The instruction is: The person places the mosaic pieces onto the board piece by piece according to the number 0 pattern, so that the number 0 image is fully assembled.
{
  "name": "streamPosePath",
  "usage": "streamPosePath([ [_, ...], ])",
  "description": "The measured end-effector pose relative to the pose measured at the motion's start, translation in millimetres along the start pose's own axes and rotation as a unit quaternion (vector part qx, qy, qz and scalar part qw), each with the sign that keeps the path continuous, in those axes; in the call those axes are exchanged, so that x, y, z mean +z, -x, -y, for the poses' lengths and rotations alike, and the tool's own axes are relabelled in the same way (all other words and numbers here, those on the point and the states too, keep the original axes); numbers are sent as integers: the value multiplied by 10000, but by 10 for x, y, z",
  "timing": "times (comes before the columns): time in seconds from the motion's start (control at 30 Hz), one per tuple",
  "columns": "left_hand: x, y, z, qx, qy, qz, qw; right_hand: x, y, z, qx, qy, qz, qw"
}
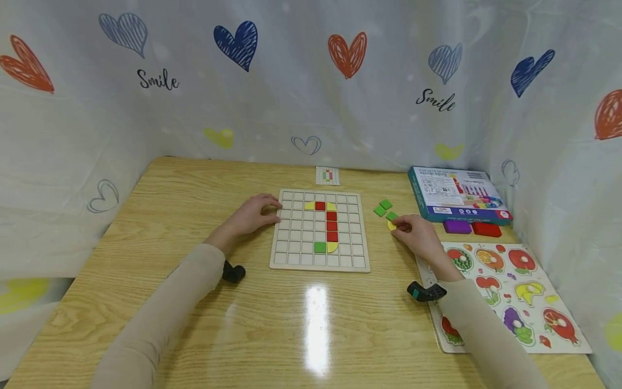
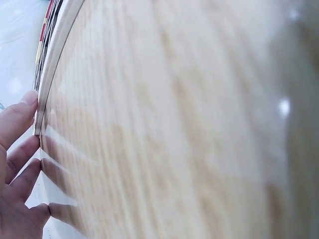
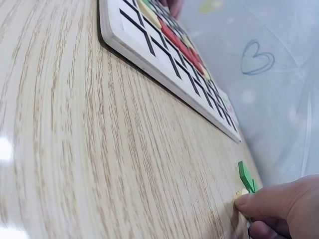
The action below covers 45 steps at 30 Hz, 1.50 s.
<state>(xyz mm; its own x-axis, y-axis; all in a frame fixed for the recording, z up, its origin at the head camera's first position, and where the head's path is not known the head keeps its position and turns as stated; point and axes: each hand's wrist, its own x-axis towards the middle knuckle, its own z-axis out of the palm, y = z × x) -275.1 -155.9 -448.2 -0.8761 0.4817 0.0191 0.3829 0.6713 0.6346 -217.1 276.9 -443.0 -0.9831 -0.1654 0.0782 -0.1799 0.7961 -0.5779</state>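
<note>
A yellow piece [image 1: 391, 225] is pinched by the right hand [image 1: 418, 233] on the table [image 1: 194, 178], right of the grid board [image 1: 291, 259], just beside green pieces [image 1: 383, 207]. The board's left edge is touched by the left hand [image 1: 252, 214], fingers relaxed.

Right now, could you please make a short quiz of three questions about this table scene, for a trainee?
1. True or false: the left hand rests at the left edge of the grid board.
2. Which piece does the right hand pinch on the table? A. a red square B. a yellow piece C. a purple block
3. Fill in: the lowest filled row on the board holds a green square and, to its right, a ______ piece.

Key: 1 true; 2 B; 3 yellow. The right wrist view shows the fingertips on the yellow piece, beside a loose green tile.
</note>
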Motion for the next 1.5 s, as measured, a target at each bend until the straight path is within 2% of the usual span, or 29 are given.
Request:
streamPosePath([
  [0.77,10,5,13,25,-3,-8,10000,10,-16,16,-47,62,180,9998],
  [1.07,4,-3,9,13,-28,-12,10000,59,-9,104,-28,142,61,9999],
  [1.27,4,3,13,-36,-7,-3,10000,124,-5,261,61,-196,74,9998],
  [1.5,7,-8,37,-85,-31,19,10000,208,3,470,-88,-660,297,9973],
])
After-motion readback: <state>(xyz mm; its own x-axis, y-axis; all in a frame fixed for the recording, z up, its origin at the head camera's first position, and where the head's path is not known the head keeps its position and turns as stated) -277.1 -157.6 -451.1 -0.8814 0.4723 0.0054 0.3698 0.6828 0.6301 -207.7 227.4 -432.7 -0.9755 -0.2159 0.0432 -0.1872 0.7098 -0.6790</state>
